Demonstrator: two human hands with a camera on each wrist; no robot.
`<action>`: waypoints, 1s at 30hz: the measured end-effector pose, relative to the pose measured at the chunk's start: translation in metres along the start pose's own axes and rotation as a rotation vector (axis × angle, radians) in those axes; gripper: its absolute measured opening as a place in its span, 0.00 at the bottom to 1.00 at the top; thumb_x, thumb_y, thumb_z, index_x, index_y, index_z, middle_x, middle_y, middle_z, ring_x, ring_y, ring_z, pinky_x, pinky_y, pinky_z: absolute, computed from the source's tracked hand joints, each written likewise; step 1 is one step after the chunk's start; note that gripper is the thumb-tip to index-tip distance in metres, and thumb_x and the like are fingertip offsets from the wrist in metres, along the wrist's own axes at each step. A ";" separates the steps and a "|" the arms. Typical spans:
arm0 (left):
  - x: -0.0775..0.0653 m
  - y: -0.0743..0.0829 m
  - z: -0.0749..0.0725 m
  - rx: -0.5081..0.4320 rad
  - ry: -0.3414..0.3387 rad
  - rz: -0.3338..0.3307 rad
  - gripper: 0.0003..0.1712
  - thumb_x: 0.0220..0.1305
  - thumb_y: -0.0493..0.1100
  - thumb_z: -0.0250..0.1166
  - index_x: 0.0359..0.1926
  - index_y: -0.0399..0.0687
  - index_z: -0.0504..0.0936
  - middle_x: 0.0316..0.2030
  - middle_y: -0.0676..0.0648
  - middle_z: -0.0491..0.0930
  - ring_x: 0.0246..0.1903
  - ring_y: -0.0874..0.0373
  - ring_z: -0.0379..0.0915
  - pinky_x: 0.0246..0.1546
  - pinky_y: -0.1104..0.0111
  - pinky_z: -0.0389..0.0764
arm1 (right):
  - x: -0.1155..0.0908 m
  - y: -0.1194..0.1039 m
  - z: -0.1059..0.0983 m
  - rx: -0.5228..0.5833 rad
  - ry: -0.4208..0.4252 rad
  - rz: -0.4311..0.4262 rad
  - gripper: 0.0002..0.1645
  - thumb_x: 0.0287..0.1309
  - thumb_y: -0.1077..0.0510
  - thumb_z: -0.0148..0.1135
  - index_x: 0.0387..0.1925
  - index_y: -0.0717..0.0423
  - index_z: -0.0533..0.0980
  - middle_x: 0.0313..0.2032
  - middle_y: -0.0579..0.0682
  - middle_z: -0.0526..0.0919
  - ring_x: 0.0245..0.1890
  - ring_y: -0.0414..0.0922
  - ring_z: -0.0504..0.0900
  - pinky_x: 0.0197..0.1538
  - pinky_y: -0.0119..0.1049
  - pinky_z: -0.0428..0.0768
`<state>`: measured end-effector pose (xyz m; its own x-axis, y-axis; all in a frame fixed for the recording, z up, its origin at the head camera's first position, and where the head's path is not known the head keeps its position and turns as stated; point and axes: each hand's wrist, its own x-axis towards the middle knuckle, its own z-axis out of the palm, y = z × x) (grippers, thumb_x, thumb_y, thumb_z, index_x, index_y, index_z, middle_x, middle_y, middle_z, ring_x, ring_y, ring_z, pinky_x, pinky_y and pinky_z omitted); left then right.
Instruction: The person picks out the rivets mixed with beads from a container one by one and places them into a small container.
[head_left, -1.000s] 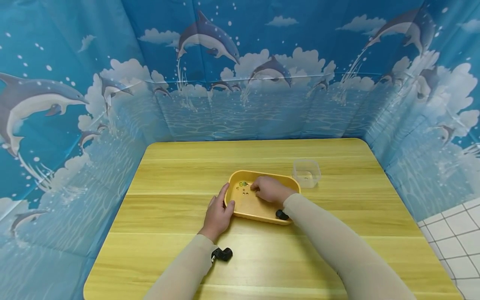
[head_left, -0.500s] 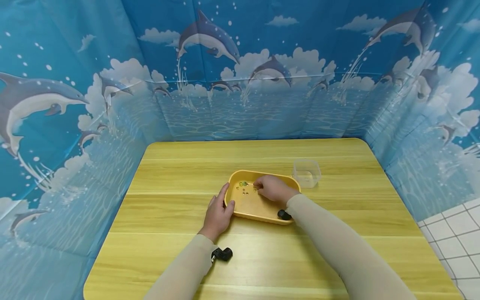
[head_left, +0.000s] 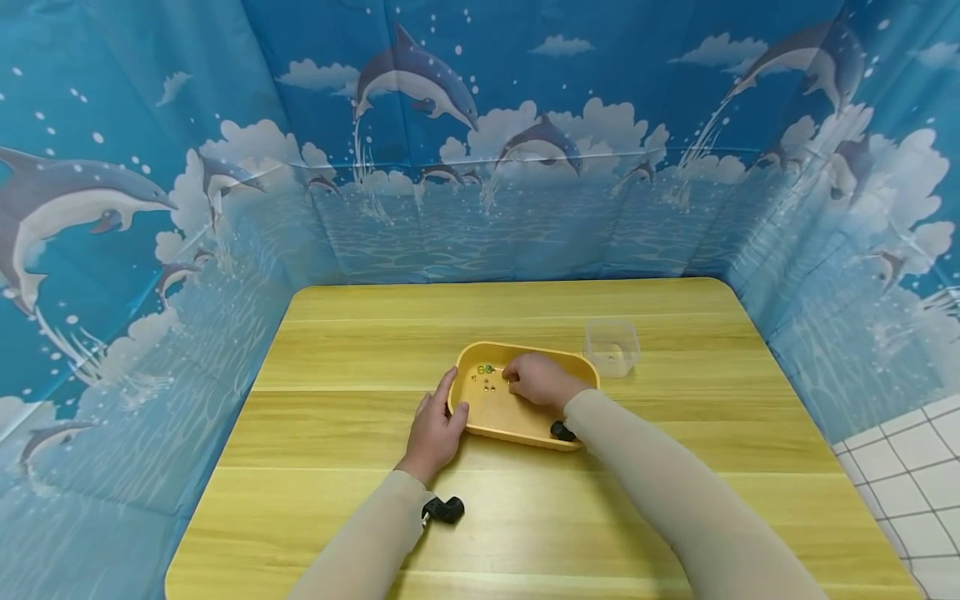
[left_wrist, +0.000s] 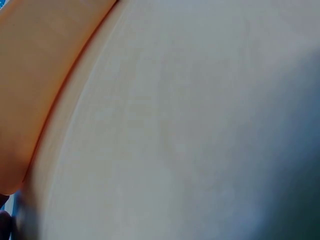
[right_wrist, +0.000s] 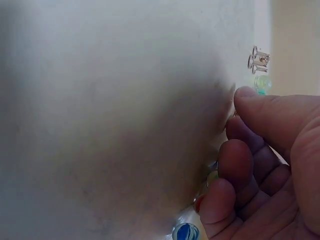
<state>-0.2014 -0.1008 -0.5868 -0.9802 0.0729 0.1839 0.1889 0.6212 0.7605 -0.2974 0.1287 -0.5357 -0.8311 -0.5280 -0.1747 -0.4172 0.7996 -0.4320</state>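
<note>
A big blue cloth curtain with dolphins on it (head_left: 442,229) hangs beyond both hands. A wide yellow wooden table (head_left: 360,342) lies under them. An orange-yellow plastic tray with low sides (head_left: 498,414) sits between them. The left hand (head_left: 435,435) is at one end of the tray, its fingers spread and mostly straight against the side, seemingly to hold it steady. The right hand (head_left: 542,380) reaches down into the tray, fingers curled, thumb close to the first fingertip. A clear square plastic box (head_left: 611,331) stands past the right hand and to its right. Small green glass balls (head_left: 489,368) lie in the tray, left of the right fingertips. Tiny gold metal bits (head_left: 486,388) lie left of those fingertips too. One more seems to be right at the fingertips, but it is too small to tell if the hand has hold of it. The step in hand looks like picking up one bit; the next move calls for a small, firm pinch that doesn't knock the others.
</note>
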 end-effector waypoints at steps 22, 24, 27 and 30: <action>0.001 -0.001 0.001 0.018 -0.003 -0.004 0.36 0.78 0.51 0.56 0.83 0.59 0.60 0.35 0.37 0.85 0.46 0.43 0.83 0.83 0.47 0.54 | 0.002 0.000 0.005 -0.049 0.026 0.021 0.11 0.69 0.61 0.65 0.48 0.55 0.89 0.49 0.51 0.91 0.50 0.48 0.88 0.58 0.46 0.86; 0.001 -0.001 0.001 0.014 -0.006 -0.012 0.36 0.78 0.51 0.56 0.83 0.59 0.60 0.42 0.37 0.87 0.56 0.43 0.83 0.83 0.48 0.53 | 0.002 0.000 0.006 -0.057 0.031 0.017 0.11 0.69 0.61 0.65 0.47 0.55 0.89 0.48 0.51 0.91 0.50 0.48 0.88 0.58 0.46 0.86; 0.001 0.000 0.001 0.007 -0.009 -0.015 0.37 0.78 0.51 0.57 0.83 0.59 0.60 0.54 0.38 0.87 0.65 0.42 0.79 0.84 0.49 0.53 | 0.003 0.001 0.007 -0.069 0.041 0.008 0.10 0.68 0.62 0.65 0.46 0.55 0.89 0.46 0.51 0.92 0.49 0.49 0.88 0.57 0.46 0.87; 0.000 0.001 0.001 0.004 -0.008 -0.015 0.36 0.78 0.51 0.57 0.83 0.58 0.60 0.59 0.39 0.85 0.66 0.42 0.78 0.83 0.48 0.53 | 0.004 0.002 0.008 -0.076 0.044 0.011 0.10 0.68 0.62 0.65 0.45 0.55 0.89 0.45 0.51 0.92 0.49 0.48 0.88 0.57 0.46 0.86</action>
<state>-0.2018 -0.0998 -0.5867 -0.9834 0.0694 0.1676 0.1738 0.6254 0.7607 -0.2983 0.1259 -0.5441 -0.8506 -0.5071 -0.1389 -0.4331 0.8256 -0.3617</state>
